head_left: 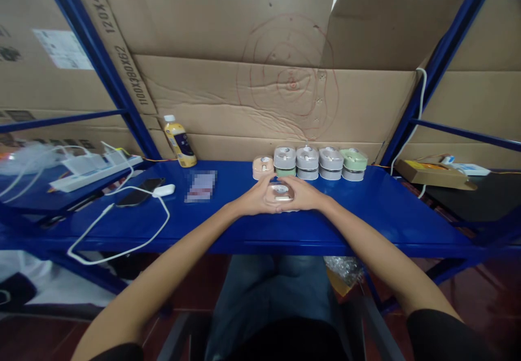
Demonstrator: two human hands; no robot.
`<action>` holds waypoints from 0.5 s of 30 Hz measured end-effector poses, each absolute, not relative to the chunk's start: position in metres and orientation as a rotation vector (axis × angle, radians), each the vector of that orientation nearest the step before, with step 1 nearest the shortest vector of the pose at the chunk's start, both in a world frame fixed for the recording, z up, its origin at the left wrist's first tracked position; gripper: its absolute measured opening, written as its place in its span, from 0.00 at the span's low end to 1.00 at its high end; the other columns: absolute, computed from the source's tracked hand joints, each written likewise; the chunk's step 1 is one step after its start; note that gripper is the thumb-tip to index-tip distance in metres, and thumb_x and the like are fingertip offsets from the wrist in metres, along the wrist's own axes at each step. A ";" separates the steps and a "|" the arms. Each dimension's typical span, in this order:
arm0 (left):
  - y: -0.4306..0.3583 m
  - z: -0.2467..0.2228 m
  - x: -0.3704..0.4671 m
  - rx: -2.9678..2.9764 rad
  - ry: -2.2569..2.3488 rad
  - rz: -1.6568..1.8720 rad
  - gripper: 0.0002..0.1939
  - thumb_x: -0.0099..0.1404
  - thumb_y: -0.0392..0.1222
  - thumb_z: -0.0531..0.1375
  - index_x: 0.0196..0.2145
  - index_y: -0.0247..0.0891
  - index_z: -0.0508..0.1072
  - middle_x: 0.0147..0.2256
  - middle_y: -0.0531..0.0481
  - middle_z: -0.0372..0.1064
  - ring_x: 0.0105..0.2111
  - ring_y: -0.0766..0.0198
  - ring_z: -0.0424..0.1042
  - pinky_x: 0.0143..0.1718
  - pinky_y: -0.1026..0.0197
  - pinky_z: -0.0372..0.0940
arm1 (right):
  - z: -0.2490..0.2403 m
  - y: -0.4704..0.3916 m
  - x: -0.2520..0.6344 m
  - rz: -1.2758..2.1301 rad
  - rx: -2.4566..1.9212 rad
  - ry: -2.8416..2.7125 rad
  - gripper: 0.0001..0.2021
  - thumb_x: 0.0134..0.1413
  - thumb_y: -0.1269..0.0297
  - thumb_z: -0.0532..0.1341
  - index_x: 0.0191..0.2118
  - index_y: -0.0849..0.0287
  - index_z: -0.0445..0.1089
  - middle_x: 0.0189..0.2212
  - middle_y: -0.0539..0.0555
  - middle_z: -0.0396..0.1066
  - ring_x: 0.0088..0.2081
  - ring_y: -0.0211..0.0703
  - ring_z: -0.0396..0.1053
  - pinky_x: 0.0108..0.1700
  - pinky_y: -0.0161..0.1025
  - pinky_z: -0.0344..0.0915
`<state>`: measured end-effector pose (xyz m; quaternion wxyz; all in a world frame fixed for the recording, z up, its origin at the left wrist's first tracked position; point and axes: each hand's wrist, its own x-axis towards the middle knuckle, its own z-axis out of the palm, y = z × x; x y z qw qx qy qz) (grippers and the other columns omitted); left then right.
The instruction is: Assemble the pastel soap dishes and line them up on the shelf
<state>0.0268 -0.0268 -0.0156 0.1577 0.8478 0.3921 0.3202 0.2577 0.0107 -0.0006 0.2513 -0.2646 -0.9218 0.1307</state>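
Note:
My left hand (257, 197) and my right hand (306, 193) are wrapped around the two sides of a small pinkish case (280, 191) with rounded corners and a shiny top. It is at the middle of the blue table, and a pale edge shows beneath it. My fingers hide most of its sides. Just behind my hands is a row of similar cases: a peach one (262, 168) at the left end, then stacks of grey ones (307, 160), and a green one (355, 160) on top of a grey one at the right end.
The blue table (386, 214) backs onto a cardboard wall (203, 84). To the left are a yellow bottle (179, 141), a blurred packet (201, 186), a phone (140, 192), a white cable (122, 255) and a power strip (97, 173). An open cardboard box (433, 175) lies at the right.

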 end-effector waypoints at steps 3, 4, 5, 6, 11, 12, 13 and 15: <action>-0.017 -0.022 0.028 2.348 1.098 0.949 0.53 0.52 0.56 0.74 0.68 0.39 0.55 0.65 0.33 0.61 0.64 0.40 0.65 0.64 0.39 0.62 | 0.001 0.018 0.267 0.375 -0.779 -2.453 0.44 0.44 0.39 0.73 0.64 0.56 0.66 0.57 0.64 0.72 0.56 0.63 0.72 0.57 0.59 0.69; -0.016 -0.024 0.027 2.344 1.098 0.963 0.54 0.52 0.56 0.74 0.69 0.39 0.55 0.65 0.34 0.62 0.64 0.40 0.66 0.64 0.39 0.62 | 0.003 0.021 0.271 0.388 -0.789 -2.434 0.43 0.45 0.40 0.73 0.64 0.56 0.67 0.56 0.63 0.73 0.55 0.62 0.73 0.57 0.58 0.70; -0.016 -0.024 0.026 2.348 1.109 0.983 0.55 0.51 0.57 0.74 0.69 0.40 0.55 0.65 0.34 0.62 0.64 0.40 0.65 0.64 0.39 0.62 | 0.005 0.024 0.276 0.401 -0.799 -2.410 0.40 0.47 0.40 0.72 0.63 0.56 0.68 0.55 0.63 0.74 0.53 0.60 0.73 0.55 0.57 0.70; -0.017 -0.025 0.025 2.364 1.128 0.999 0.56 0.51 0.58 0.74 0.70 0.40 0.55 0.65 0.34 0.62 0.65 0.40 0.64 0.65 0.38 0.61 | 0.007 0.027 0.281 0.412 -0.811 -2.378 0.38 0.49 0.41 0.71 0.62 0.56 0.68 0.54 0.62 0.75 0.51 0.59 0.74 0.54 0.56 0.71; -0.028 -0.022 0.020 2.613 1.155 0.845 0.32 0.67 0.56 0.64 0.65 0.45 0.69 0.61 0.40 0.65 0.65 0.43 0.63 0.67 0.41 0.59 | 0.016 0.041 0.306 0.397 -1.014 -2.141 0.33 0.58 0.39 0.64 0.60 0.57 0.70 0.45 0.60 0.78 0.44 0.56 0.75 0.48 0.55 0.73; -0.030 -0.021 0.020 2.660 1.149 0.798 0.27 0.70 0.55 0.61 0.64 0.47 0.71 0.61 0.40 0.64 0.66 0.43 0.62 0.68 0.41 0.57 | 0.016 0.044 0.309 0.384 -1.049 -2.112 0.33 0.58 0.39 0.64 0.60 0.58 0.70 0.45 0.61 0.77 0.45 0.57 0.75 0.49 0.56 0.73; -0.031 -0.021 0.020 2.690 1.149 0.766 0.25 0.72 0.54 0.59 0.63 0.47 0.72 0.62 0.41 0.64 0.66 0.44 0.60 0.69 0.41 0.56 | 0.015 0.046 0.311 0.370 -1.071 -2.094 0.34 0.57 0.38 0.64 0.60 0.58 0.70 0.45 0.62 0.77 0.45 0.58 0.75 0.49 0.57 0.72; -0.032 -0.020 0.020 2.701 1.170 0.762 0.24 0.73 0.54 0.57 0.62 0.47 0.73 0.63 0.40 0.62 0.68 0.43 0.57 0.70 0.40 0.54 | 0.014 0.050 0.313 0.350 -1.083 -2.087 0.34 0.55 0.38 0.65 0.59 0.57 0.71 0.47 0.62 0.77 0.46 0.60 0.75 0.49 0.58 0.72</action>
